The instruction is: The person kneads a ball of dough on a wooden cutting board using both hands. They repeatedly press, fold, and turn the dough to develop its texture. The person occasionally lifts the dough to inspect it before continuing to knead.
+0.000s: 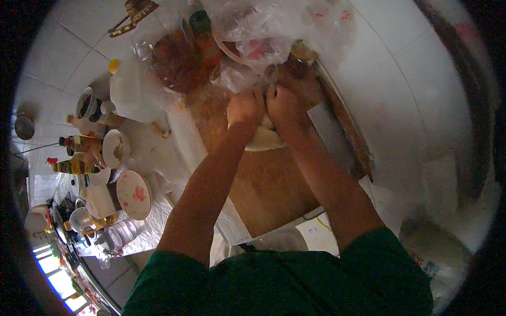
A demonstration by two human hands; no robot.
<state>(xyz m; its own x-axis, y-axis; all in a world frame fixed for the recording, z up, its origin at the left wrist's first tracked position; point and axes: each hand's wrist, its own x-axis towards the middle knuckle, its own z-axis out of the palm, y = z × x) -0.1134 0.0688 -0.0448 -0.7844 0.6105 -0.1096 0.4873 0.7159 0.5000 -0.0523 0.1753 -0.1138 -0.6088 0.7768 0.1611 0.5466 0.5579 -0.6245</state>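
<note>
My left hand (244, 106) and my right hand (282, 100) are side by side over a wooden board (276, 185), fingers curled. A pale, rounded thing (265, 138) lies below them on the board. It could be dough or a shallow dish; my wrists cover part of it. From this angle the fingertips are hidden, so what they grip or press does not show. Just beyond the hands is a crumpled clear plastic bag (233, 75).
Beyond the board stand a basin (227, 49) under clear plastic and a bag of reddish-brown contents (174, 59). Along the left counter are a yellow-capped jug (128, 93), sauce bottles (77, 166), a white bowl (116, 149) and a patterned plate (134, 194). A tiled wall (395, 79) rises at right.
</note>
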